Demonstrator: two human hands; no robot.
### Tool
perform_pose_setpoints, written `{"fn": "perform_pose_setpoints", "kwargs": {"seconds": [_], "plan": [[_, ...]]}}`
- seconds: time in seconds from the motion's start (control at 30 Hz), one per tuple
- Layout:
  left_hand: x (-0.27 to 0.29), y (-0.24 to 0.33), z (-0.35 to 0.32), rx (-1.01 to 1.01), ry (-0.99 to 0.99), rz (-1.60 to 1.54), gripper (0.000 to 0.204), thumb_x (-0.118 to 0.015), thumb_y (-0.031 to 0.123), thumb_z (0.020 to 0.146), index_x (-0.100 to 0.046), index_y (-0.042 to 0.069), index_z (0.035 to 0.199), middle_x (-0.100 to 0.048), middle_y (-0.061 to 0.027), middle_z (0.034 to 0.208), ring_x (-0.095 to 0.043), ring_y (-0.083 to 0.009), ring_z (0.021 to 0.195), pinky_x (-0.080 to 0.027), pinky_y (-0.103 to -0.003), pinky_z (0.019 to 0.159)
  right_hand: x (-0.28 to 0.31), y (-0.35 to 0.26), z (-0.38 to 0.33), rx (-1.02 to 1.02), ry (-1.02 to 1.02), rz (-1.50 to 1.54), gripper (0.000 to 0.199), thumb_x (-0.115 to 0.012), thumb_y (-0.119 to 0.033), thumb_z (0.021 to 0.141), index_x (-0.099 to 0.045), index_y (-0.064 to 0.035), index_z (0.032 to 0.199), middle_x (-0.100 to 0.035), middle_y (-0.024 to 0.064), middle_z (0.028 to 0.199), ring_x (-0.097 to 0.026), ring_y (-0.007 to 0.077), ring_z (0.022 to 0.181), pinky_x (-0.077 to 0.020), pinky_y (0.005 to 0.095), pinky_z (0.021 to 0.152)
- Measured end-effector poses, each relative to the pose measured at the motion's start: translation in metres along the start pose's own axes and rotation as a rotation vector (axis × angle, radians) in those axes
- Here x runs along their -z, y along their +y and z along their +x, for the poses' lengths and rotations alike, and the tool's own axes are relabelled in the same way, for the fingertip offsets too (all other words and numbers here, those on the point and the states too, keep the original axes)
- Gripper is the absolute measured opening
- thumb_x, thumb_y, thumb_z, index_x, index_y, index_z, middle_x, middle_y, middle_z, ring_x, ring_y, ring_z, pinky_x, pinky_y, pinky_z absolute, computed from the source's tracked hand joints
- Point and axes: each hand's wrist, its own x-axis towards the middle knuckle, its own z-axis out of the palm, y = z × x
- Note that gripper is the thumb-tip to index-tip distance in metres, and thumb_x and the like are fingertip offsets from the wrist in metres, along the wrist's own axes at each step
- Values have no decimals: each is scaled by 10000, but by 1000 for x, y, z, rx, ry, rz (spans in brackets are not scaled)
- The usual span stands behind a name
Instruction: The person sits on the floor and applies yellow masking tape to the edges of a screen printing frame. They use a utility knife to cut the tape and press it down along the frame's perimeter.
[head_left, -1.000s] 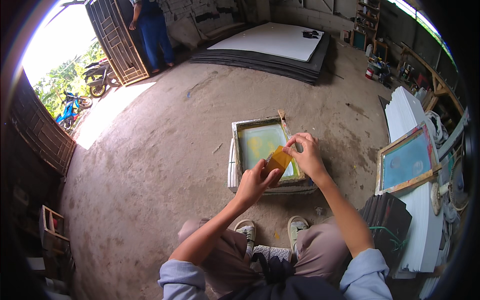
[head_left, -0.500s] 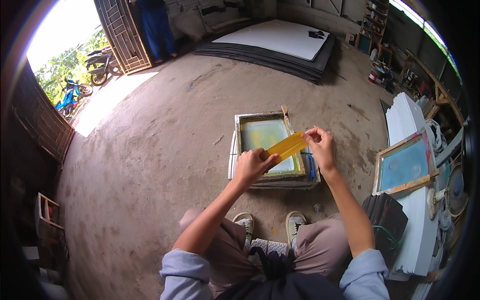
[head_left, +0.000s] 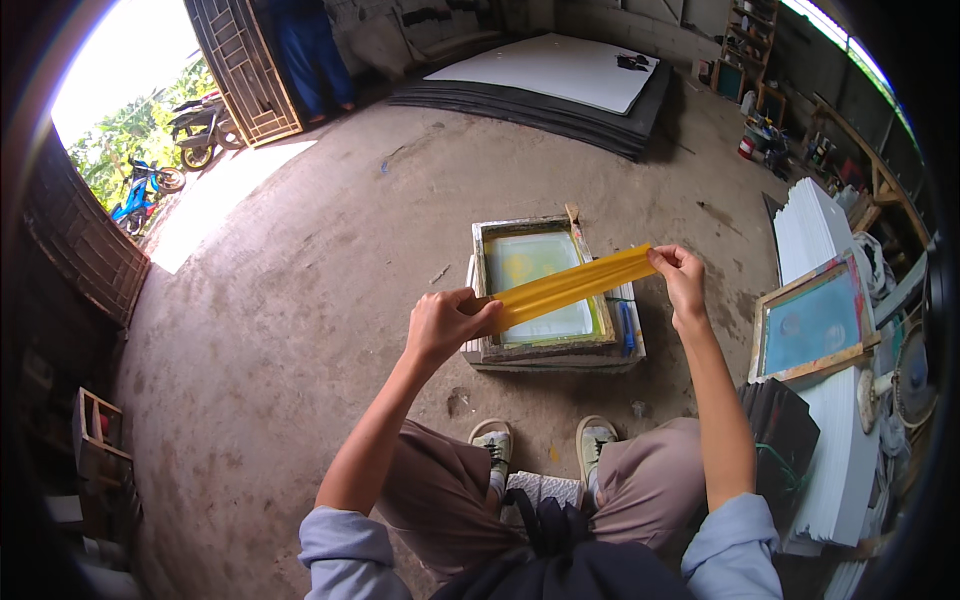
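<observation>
A long strip of yellow tape (head_left: 570, 289) is stretched between my two hands, sloping up to the right. My left hand (head_left: 443, 325) is closed round its lower left end; whether a roll sits inside the fingers is hidden. With thumb and fingertips, my right hand (head_left: 681, 280) pinches the upper right end. Below the strip lies a wood-framed printing screen (head_left: 520, 352) with pale greenish mesh and a yellow patch. The strip hangs across the screen's middle and hides part of the mesh; whether it touches the frame I cannot tell.
Under the screen is a stack of boards (head_left: 560, 362), with a blue tool (head_left: 627, 328) at its right edge. Another framed screen (head_left: 815, 318) leans on white sheets (head_left: 845, 460) at the right. Dark and white sheets (head_left: 545, 75) lie farther back. A person (head_left: 312, 60) stands by the open door.
My hands have moved apart, left hand to the left and right hand up and right. The tape between them is now much longer.
</observation>
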Motion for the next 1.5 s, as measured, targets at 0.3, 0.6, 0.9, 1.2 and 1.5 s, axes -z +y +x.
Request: {"fn": "perform_pose_setpoints", "kwargs": {"seconds": [0.3, 0.6, 0.9, 1.2, 1.5], "plan": [[23, -19, -1, -44, -24, 46, 479, -675, 489, 792, -652, 32, 650, -574, -60, 508, -560, -168, 447, -425, -321, 461, 11, 7, 7, 22, 91, -16, 140, -687, -135, 845, -656, 0, 862, -621, 14, 762, -537, 85, 727, -419, 236, 717], [43, -63, -5, 42, -56, -88, 433, -698, 364, 828, -565, 19, 603, -499, -8, 490, -426, -51, 462, -344, -263, 440, 6, 16, 20, -67, 56, -56, 179, -697, -168, 848, -648, -1, 889, -619, 16, 797, -536, 88, 762, -413, 239, 759], [31, -91, -1, 148, -149, -321, 414, -713, 319, 823, -511, 32, 603, -397, 36, 516, -370, -19, 514, -292, -240, 439, -5, 66, 24, -145, 149, -49, 181, -698, -158, 841, -653, 11, 887, -636, 23, 812, -544, 88, 750, -423, 239, 725], [-29, -138, 2, 203, -295, 181, 353, -699, 314, 792, -590, 3, 664, -524, -116, 528, -482, -186, 451, -431, -348, 511, -32, 172, -21, -378, 270, -76, 156, -697, -123, 840, -656, 23, 877, -622, 9, 753, -527, 71, 687, -421, 222, 664], [-34, -190, -17, 420, -368, -57, 447, -724, 311, 772, -419, 45, 582, -322, 14, 512, -319, -51, 487, -250, -264, 425, -62, 207, -82, -531, 331, -52, 159, -683, -164, 856, -664, -14, 903, -614, -1, 797, -513, 79, 741, -421, 241, 713]]}}
